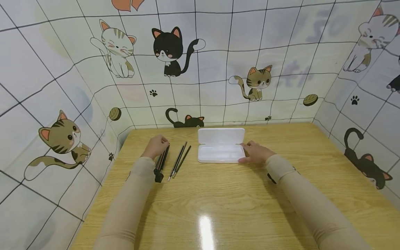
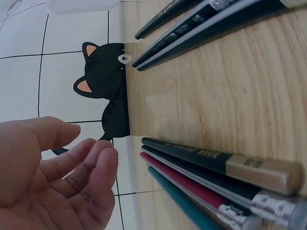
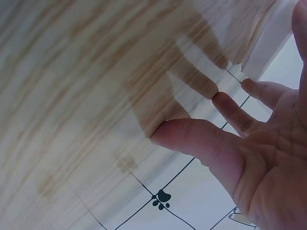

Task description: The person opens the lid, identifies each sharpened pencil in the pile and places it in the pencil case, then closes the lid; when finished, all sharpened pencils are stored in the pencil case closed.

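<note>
My left hand (image 1: 156, 146) hovers by the far ends of several pencils (image 1: 164, 158) at the table's left. In the left wrist view its fingers are loosely bent with nothing between them, apart from a dark gold-ended pencil (image 2: 192, 155), a red pencil (image 2: 180, 178) and a green pencil (image 2: 177, 196). Three slim dark pencils (image 1: 180, 159) lie to the right of these. A white pencil case (image 1: 221, 136) lies with its lid raised at the back. My right hand (image 1: 257, 152) rests against its right end, thumb near the front corner; the right wrist view shows spread fingers.
Everything lies on a glossy wood-grain table (image 1: 200, 194). A wall covering (image 1: 212, 86) with cat drawings and grid lines rises behind the table and along both sides. Small dark devices sit on both wrists.
</note>
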Available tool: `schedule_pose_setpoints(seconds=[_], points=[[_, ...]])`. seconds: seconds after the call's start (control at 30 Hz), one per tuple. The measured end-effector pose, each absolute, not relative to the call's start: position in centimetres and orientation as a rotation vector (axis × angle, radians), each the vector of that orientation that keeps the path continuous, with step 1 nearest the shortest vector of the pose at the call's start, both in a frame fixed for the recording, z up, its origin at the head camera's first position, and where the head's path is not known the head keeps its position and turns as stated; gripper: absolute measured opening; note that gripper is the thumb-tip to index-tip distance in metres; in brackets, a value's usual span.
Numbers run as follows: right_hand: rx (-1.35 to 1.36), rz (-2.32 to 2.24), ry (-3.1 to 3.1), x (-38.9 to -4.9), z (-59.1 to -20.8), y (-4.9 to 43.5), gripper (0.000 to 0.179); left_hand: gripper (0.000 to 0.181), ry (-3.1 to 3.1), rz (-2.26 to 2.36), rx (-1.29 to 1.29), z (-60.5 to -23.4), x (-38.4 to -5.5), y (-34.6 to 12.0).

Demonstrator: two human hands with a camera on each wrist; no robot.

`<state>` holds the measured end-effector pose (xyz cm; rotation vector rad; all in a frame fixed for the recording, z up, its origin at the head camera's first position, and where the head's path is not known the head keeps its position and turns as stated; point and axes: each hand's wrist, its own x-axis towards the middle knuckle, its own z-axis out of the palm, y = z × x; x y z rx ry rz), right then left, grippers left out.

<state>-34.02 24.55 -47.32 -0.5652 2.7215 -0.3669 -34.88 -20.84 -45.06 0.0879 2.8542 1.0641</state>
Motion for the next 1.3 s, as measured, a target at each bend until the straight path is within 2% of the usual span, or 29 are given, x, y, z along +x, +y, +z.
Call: schedule_pose_setpoints(seconds=[0.9, 1.3], points=[[-0.575, -0.352, 2.737, -34.0, -47.3, 24.5, 0.099, 0.043, 2.758, 0.941, 0.210, -45.5, -35.0, -20.2], [-0.567, -0.350, 2.744, -33.9, -47.3, 24.4, 0.099, 0.040, 2.757, 0.895, 0.291, -45.8, -34.8, -19.3]])
